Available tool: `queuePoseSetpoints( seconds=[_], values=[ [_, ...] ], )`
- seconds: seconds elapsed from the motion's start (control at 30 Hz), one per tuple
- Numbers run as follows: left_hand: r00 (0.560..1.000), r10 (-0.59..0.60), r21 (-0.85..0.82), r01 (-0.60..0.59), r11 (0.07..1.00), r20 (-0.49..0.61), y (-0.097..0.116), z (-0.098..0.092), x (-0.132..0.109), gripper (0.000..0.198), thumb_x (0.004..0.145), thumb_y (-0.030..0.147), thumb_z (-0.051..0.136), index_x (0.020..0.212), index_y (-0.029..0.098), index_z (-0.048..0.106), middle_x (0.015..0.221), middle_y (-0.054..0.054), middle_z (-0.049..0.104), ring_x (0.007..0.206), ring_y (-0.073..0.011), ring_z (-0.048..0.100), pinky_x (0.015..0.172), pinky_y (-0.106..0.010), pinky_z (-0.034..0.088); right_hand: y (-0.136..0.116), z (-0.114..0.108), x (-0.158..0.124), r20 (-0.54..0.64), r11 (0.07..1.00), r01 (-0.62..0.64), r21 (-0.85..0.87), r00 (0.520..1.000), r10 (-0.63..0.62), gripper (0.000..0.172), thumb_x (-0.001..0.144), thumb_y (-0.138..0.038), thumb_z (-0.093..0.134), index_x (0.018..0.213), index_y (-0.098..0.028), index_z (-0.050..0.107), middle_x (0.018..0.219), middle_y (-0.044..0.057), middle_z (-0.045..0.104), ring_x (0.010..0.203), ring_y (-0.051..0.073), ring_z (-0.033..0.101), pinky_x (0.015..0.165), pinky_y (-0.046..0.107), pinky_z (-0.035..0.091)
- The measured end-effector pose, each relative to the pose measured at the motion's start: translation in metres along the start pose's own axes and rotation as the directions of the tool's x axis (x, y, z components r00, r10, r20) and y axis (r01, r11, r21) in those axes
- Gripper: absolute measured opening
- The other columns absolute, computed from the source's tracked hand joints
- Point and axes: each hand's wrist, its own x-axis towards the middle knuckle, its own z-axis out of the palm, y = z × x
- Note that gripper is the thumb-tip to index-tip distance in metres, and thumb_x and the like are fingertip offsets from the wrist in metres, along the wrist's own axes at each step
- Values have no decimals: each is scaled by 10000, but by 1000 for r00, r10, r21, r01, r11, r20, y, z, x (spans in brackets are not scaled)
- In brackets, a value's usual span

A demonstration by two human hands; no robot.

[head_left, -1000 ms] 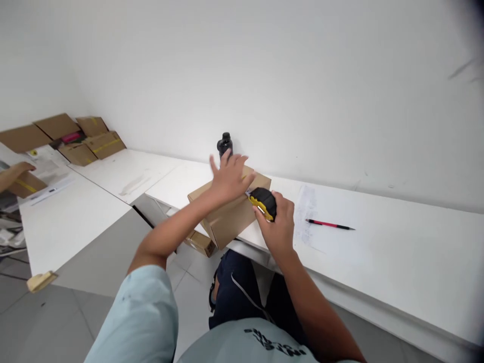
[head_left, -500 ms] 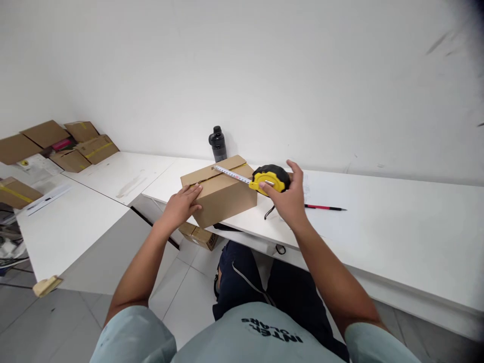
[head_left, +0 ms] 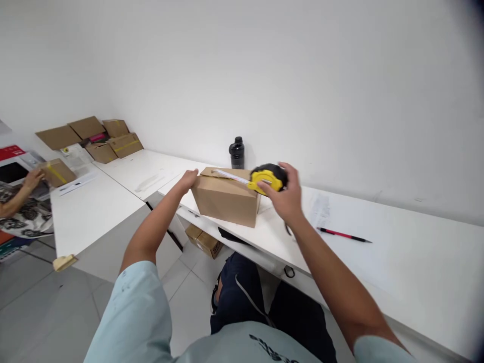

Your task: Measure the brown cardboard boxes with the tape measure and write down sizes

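Observation:
A brown cardboard box (head_left: 227,201) stands near the front edge of the white table (head_left: 427,242). At its left end my left hand (head_left: 188,180) grips the upper corner, with some fingers hidden behind the cardboard. My right hand (head_left: 287,196) is closed around a yellow and black tape measure (head_left: 266,179) at the box's upper right. The white tape blade (head_left: 232,176) reaches out leftward over the box top. Whether it touches the cardboard along its length I cannot tell.
A black bottle (head_left: 237,154) stands behind the box. To the right, a red and black pencil (head_left: 344,235) lies on paper (head_left: 321,210). Several cardboard boxes (head_left: 126,145) are stacked at the far left, where another person's hand (head_left: 35,179) touches a small box (head_left: 59,173).
My left hand has moved from the box's top front edge to its left upper corner. The box has turned, its long side now facing me. The view has swung, bringing another person into sight.

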Motion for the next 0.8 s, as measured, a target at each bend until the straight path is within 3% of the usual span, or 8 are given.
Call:
queuePoseSetpoints(
  seconds=[0.1, 0.17, 0.23, 0.33, 0.47, 0.57, 0.67, 0.8],
  values=[
    [998, -57, -14, 57, 998, 7, -3, 19, 7, 591, 1100, 486, 286, 1378, 72, 603, 1382, -265, 705, 1236, -369, 713, 980, -457, 570, 4, 37, 24, 203, 995, 103, 13, 974, -104, 727, 745, -532, 819, 1394, -265, 628, 1445, 102, 641, 1344, 304, 611, 1192, 516, 472],
    [997, -50, -13, 49, 999, -53, -6, 25, 7, 727, 1080, 627, 264, 1511, 88, 491, 1556, -264, 585, 1427, -396, 592, 1110, -472, 493, 9, 55, 36, 311, 990, 140, 32, 940, -143, 731, 760, -513, 811, 1428, -277, 631, 1458, 96, 648, 1356, 301, 610, 1210, 525, 453],
    [993, -30, 18, 33, 999, -110, -9, 27, 4, 856, 1049, 730, 222, 1614, 100, 350, 1667, -248, 469, 1538, -401, 473, 1200, -480, 405, 16, 67, 44, 348, 987, 149, 58, 924, -160, 728, 770, -506, 802, 1439, -267, 640, 1451, 99, 659, 1357, 295, 614, 1225, 525, 438],
    [991, -34, 80, 44, 996, -127, -10, 28, 2, 857, 1072, 680, 119, 1644, 62, 277, 1684, -262, 436, 1542, -389, 471, 1210, -477, 390, 23, 76, 48, 364, 987, 134, 90, 918, -158, 711, 782, -505, 790, 1426, -232, 663, 1422, 118, 676, 1341, 293, 627, 1232, 520, 433],
    [994, -57, 154, 72, 985, -96, -10, 29, 7, 662, 1107, 494, 254, 1595, 63, 374, 1622, -264, 521, 1481, -367, 545, 1150, -450, 449, 28, 79, 46, 378, 993, 80, 90, 919, -108, 794, 776, -507, 811, 1501, -263, 601, 1526, 110, 621, 1407, 309, 588, 1242, 531, 430],
    [998, -26, 218, 37, 975, -54, -10, 29, 13, 550, 1109, 403, 259, 1469, 100, 543, 1567, -237, 587, 1442, -352, 577, 1129, -430, 460, 32, 78, 45, 346, 996, 52, 72, 935, -74, 854, 763, -514, 831, 1541, -287, 561, 1590, 99, 570, 1460, 325, 545, 1259, 533, 414],
    [999, 34, 272, -33, 962, 2, -9, 29, 18, 521, 1112, 380, 251, 1318, 138, 664, 1522, -209, 632, 1407, -346, 598, 1136, -420, 445, 37, 73, 48, 350, 996, 53, 78, 934, -77, 797, 772, -548, 823, 1493, -271, 622, 1500, 107, 636, 1414, 324, 582, 1250, 524, 427],
    [996, 74, 317, -84, 945, 43, -10, 29, 21, 508, 1107, 413, 291, 1274, 155, 696, 1485, -204, 660, 1378, -363, 611, 1123, -442, 445, 37, 54, 56, 357, 993, 57, 102, 930, -90, 723, 767, -535, 834, 1423, -265, 690, 1407, 100, 694, 1335, 309, 637, 1214, 509, 472]
  ],
)
